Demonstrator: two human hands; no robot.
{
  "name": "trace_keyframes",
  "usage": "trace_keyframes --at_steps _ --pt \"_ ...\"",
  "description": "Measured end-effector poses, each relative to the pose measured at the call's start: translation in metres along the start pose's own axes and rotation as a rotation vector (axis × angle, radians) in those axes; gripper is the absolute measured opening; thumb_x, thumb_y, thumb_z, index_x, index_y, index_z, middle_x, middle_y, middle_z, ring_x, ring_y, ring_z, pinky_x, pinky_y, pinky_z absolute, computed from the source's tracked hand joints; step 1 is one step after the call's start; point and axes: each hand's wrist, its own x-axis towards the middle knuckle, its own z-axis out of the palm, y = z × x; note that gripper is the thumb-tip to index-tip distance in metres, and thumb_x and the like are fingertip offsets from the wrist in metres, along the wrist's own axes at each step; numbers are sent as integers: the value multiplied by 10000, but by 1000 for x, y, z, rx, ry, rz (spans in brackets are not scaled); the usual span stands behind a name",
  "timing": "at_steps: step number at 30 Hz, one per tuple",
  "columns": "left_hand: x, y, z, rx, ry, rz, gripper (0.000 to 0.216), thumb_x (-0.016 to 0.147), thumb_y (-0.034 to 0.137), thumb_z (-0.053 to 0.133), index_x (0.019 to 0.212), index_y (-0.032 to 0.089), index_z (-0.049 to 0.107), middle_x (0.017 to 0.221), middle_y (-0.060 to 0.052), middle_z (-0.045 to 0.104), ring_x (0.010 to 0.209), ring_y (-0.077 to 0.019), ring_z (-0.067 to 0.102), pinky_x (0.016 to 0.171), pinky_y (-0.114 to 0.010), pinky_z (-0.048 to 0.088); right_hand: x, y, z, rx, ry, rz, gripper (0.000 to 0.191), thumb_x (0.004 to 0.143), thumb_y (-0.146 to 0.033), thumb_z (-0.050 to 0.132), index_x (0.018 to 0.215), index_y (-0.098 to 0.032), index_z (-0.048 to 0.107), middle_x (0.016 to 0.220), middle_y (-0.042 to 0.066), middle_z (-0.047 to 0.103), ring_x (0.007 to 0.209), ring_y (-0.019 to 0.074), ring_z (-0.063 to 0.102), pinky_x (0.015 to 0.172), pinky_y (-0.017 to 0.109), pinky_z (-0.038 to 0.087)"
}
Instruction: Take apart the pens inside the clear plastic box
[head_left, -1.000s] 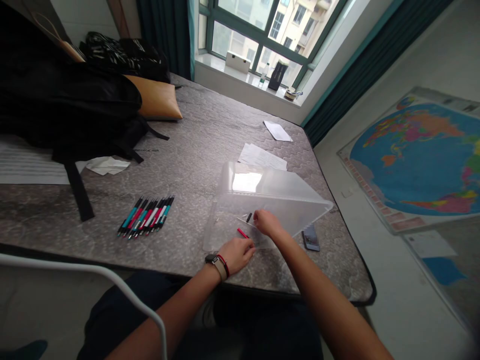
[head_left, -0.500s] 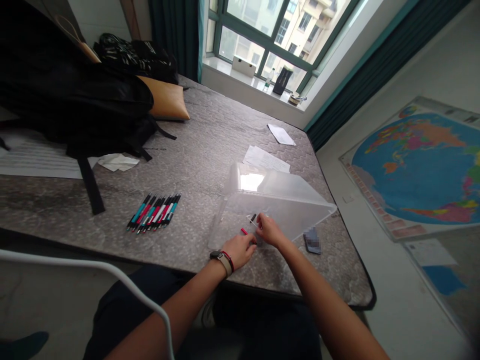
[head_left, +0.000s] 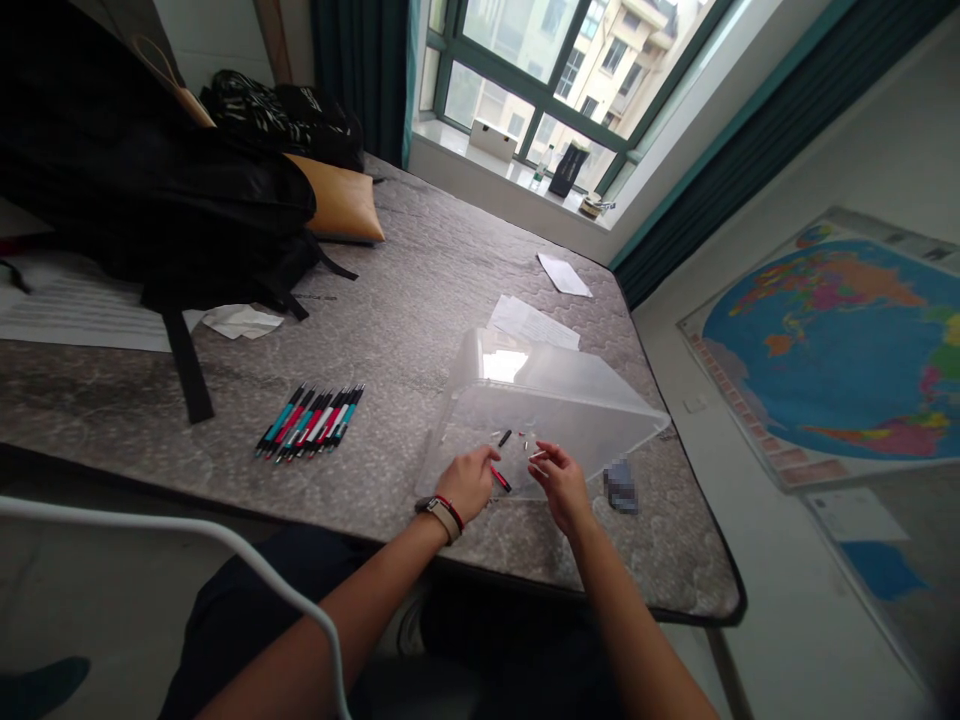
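Note:
My left hand (head_left: 466, 482) rests over the near left part of a clear plastic box (head_left: 577, 370), its fingers loosely apart. Just beside its fingertips lies a red and black pen barrel (head_left: 501, 479). My right hand (head_left: 564, 488) is at the box's near side, thumb and fingertips pinched around a small, pale, thin piece (head_left: 536, 456) whose kind is too small to tell. Between the hands, a short black pen part (head_left: 505, 438) and a few tiny pieces lie in the box. Farther left, several click pens (head_left: 311, 424) in teal, red, white and black lie in a row.
A dark phone-like object (head_left: 621, 487) lies right of the box on the patterned table (head_left: 420, 290). Papers (head_left: 534, 320) are behind the box. A black backpack (head_left: 150, 210) and a tan pouch (head_left: 346, 203) occupy the left. A white cable-like tube (head_left: 187, 530) crosses the lower left.
My right hand has drawn back to the right, away from my left hand, with its fingers raised. My left hand has shifted slightly left, showing more of the red and black barrel.

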Motion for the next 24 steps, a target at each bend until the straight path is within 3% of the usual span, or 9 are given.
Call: trace_keyframes --at_steps 3,5,8,12,16,20,24 --pt "4 1 -4 -188 147 7 330 949 249 326 1103 209 615 751 -14 674 693 -149 632 705 -253 462 -2 6 5 -169 40 -89 361 685 -400 705 961 -176 643 798 26 651 718 172 623 695 327 524" --pt "7 1 -7 -296 216 14 332 963 284 304 1105 201 593 769 -10 669 628 -129 607 661 -243 462 -7 10 10 -373 22 -186 313 783 -456 628 929 -179 646 798 39 667 731 189 630 704 332 509" --pt "9 0 -8 -396 258 2 359 980 355 283 1101 192 579 793 -14 667 563 -113 572 602 -235 456 -21 15 19 -680 -57 -363 281 927 -398 464 905 -197 658 866 68 692 827 216 639 791 351 477" --pt "11 -3 -9 -377 270 -30 450 996 434 221 1082 191 590 765 -17 664 605 -128 596 648 -249 469 -33 22 26 -883 -129 -475 184 893 -289 524 975 -191 656 946 89 683 887 233 629 834 356 467" --pt "12 -8 -6 -233 169 -62 401 983 431 299 1017 196 623 740 -28 673 742 -168 644 736 -272 466 -33 27 24 -891 -122 -452 150 847 -240 559 947 -182 656 909 80 691 848 230 636 802 347 478" --pt "11 -14 2 -24 15 -113 313 907 408 480 1042 179 647 843 -73 711 822 -211 662 758 -295 463 -30 24 16 -791 14 -419 189 840 -293 576 972 -178 649 898 78 698 766 212 642 751 336 492" --pt "9 -17 13 -88 -106 -9 393 929 474 426 1066 193 665 958 -71 723 907 -207 665 804 -290 470 -35 17 17 -718 28 -447 235 855 -323 575 1032 -182 635 932 79 690 777 201 642 726 321 509"
